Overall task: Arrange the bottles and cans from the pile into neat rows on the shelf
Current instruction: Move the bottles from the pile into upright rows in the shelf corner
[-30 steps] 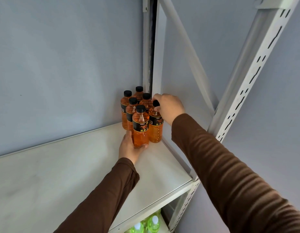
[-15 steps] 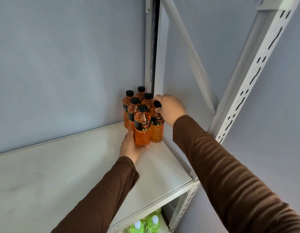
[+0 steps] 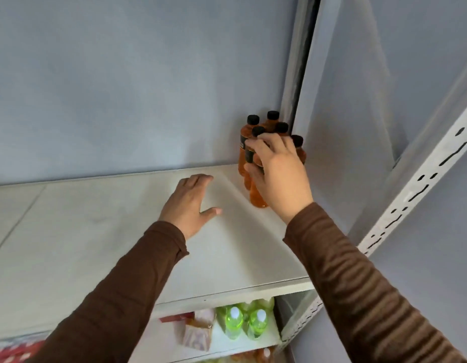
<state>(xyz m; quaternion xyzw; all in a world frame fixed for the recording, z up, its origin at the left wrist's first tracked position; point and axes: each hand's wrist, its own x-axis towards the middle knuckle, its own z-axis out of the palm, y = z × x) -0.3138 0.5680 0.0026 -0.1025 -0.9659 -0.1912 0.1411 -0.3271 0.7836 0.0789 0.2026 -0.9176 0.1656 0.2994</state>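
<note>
Several orange bottles [image 3: 246, 133] with black caps and black labels stand clustered in the back right corner of the white shelf board [image 3: 96, 231]. My right hand [image 3: 278, 176] reaches in front of the cluster, its fingers and thumb curled round the label part of the front orange bottle [image 3: 258, 199], whose base stands on the board. It hides much of the cluster. My left hand [image 3: 189, 203] lies flat with spread fingers on the board, left of the bottles and apart from them, holding nothing.
A slotted white upright [image 3: 423, 184] rises at the right, with a grey wall behind the shelf. On the lower shelf stand green bottles [image 3: 233, 320], beside a tan packet [image 3: 198, 332] and red packaging [image 3: 15, 352].
My left hand has let go of the front bottle and moved left onto the bare board. My right hand shifted from the right-hand bottle's cap to the front bottle. The view has tilted down.
</note>
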